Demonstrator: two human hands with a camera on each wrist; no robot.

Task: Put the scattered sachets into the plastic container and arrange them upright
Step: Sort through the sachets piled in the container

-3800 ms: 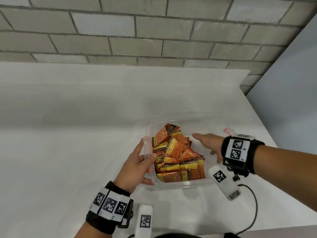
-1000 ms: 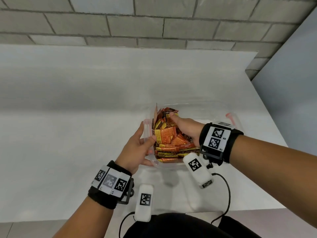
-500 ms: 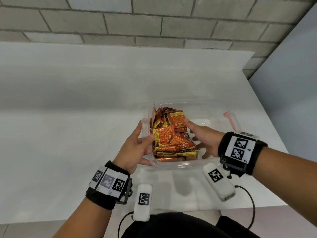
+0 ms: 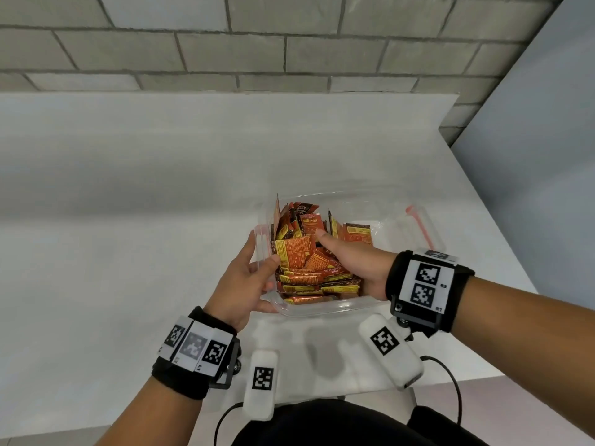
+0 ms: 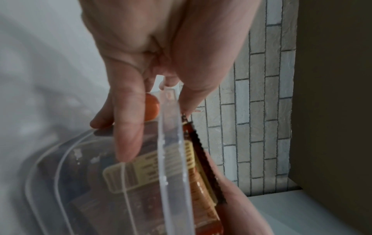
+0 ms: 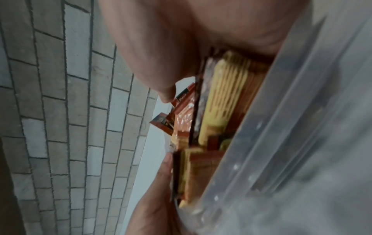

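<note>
One white worktop [image 4: 128,252] carries a clear plastic container [image 4: 338,309] packed with orange sachets [image 4: 309,278]; left hand [image 4: 241,284] grips its left wall, thumb over rim; right hand [image 4: 354,262] inside, fingers straight, pressing the sachets

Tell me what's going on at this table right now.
A person is packing orange and yellow sachets into a clear plastic container on a white table. The left hand grips the container's left rim, thumb inside. The right hand is inside, pressing against the stack. Many sachets stand on edge; others lean.
</note>
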